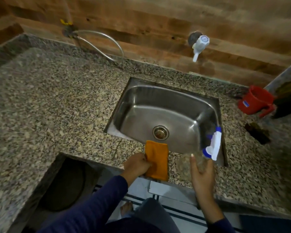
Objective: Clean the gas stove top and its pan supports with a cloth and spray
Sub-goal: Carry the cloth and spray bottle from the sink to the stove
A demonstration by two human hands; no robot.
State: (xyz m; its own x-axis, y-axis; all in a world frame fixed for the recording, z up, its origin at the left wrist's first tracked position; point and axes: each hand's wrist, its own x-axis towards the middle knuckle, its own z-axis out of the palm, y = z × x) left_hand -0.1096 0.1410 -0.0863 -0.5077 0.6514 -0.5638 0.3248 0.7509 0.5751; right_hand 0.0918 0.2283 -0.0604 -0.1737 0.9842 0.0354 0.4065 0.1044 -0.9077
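An orange cloth (157,158) lies flat on the granite counter's front edge, just before the sink. My left hand (138,165) grips its left side with closed fingers. My right hand (202,172) holds a clear spray bottle (198,161) tilted, its white and blue trigger head (213,146) pointing up and right over the sink's right rim. No gas stove shows in this view.
A steel sink (165,100) is set into the speckled granite counter (49,101). A white tap (199,45) juts from the wooden wall. A metal hose (106,39) loops at the back. A red mug (255,101) and a dark block (257,132) sit at right.
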